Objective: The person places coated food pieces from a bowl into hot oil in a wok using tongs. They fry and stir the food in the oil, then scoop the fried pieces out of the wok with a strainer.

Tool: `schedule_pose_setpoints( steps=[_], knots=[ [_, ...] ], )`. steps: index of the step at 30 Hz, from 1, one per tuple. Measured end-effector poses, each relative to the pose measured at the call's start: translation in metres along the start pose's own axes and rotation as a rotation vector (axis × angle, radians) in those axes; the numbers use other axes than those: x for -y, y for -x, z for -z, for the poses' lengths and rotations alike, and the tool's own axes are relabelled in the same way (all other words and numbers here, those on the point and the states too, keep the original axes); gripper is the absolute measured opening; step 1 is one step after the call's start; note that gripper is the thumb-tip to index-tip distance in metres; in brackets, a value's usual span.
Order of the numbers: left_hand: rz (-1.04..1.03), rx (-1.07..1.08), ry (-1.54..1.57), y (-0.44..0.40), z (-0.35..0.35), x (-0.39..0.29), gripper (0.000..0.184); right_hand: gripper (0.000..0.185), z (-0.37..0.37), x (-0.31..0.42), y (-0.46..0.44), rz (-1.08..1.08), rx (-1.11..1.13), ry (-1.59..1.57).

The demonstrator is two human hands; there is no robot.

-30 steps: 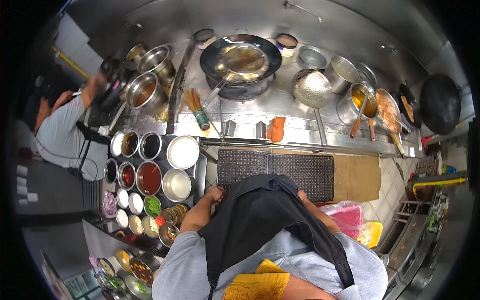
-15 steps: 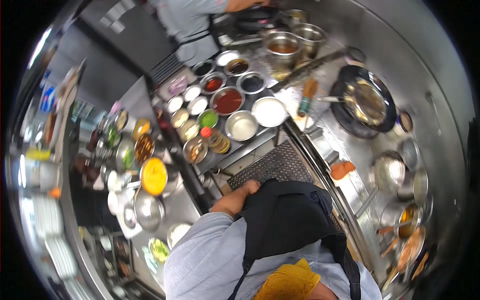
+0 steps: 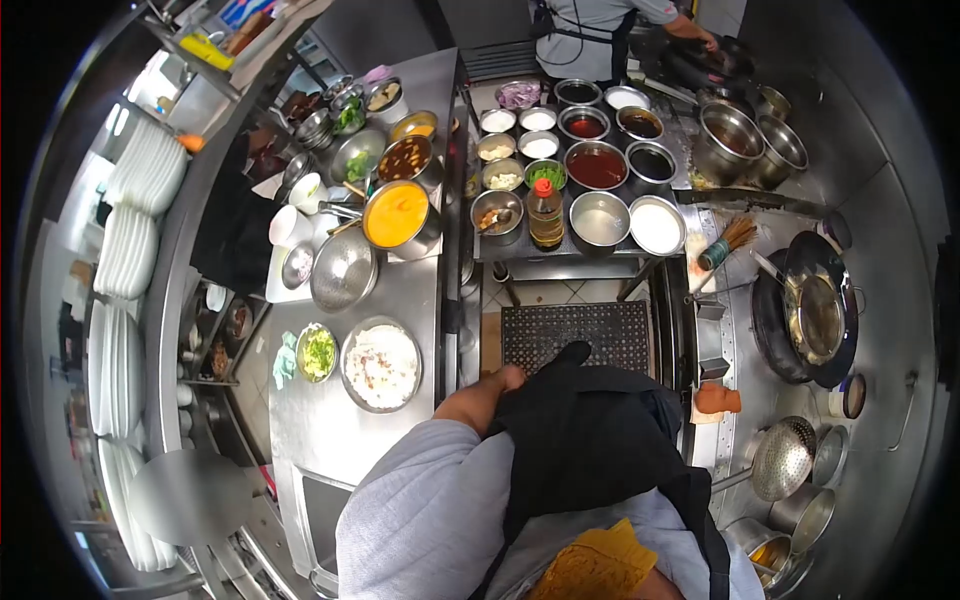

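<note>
My left hand (image 3: 511, 379) hangs low at my left side against the black apron (image 3: 585, 425). Its fingers are mostly hidden, so whether it holds anything cannot be told. My right hand is out of sight. Close to my left arm, on the steel counter, are a large bowl of white food with reddish bits (image 3: 381, 363) and a smaller bowl of chopped green vegetable (image 3: 317, 353). Ahead, a sauce station carries several steel bowls, among them a red sauce (image 3: 597, 165) and a white one (image 3: 657, 225). An oil bottle with a red cap (image 3: 545, 220) stands at its front edge.
A black wok (image 3: 768, 330) with a strainer (image 3: 818, 318) sits on the range at right, near a brush (image 3: 730, 243) and a perforated ladle (image 3: 783, 460). Stacked plates (image 3: 120, 355) line the left shelf. Ahead, a co-worker (image 3: 585, 45) reaches toward another wok. A rubber mat (image 3: 575, 330) covers the floor.
My view has turned left, so the sauce station now lies straight ahead and the left counter shows more fully. My left hand stays low by the apron.
</note>
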State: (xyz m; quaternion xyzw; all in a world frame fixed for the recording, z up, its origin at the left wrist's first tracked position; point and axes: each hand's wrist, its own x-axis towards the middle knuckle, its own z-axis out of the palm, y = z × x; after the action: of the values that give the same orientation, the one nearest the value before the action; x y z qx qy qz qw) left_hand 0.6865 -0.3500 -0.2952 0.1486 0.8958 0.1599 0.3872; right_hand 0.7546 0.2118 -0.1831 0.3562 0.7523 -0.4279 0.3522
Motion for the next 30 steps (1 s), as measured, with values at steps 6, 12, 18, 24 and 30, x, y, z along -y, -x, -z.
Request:
schedule_pose_setpoints(
  steps=[6, 12, 18, 24, 30],
  knots=[
    [0.183, -0.087, 0.68, 0.018, 0.065, -0.052, 0.025, 0.052, 0.014, -0.033, 0.025, -0.005, 0.042, 0.135],
    [-0.036, -0.201, 1.081, -0.029, 0.228, -0.152, 0.022, 0.052, -0.036, -0.036, 0.066, -0.004, 0.072, 0.063],
    [-0.537, -0.638, 0.61, -0.137, 0.402, -0.279, 0.026, 0.052, -0.084, -0.04, 0.104, -0.1, -0.01, -0.162],
    [-0.665, -0.411, 0.381, -0.261, 0.465, -0.389, 0.041, 0.037, -0.152, -0.048, 0.141, -0.432, -0.2, -0.341],
    [-0.227, 0.493, 0.451, -0.266, 0.478, -0.461, 0.041, 0.035, -0.321, -0.168, -0.016, -0.386, -0.253, -0.371]
  ],
)
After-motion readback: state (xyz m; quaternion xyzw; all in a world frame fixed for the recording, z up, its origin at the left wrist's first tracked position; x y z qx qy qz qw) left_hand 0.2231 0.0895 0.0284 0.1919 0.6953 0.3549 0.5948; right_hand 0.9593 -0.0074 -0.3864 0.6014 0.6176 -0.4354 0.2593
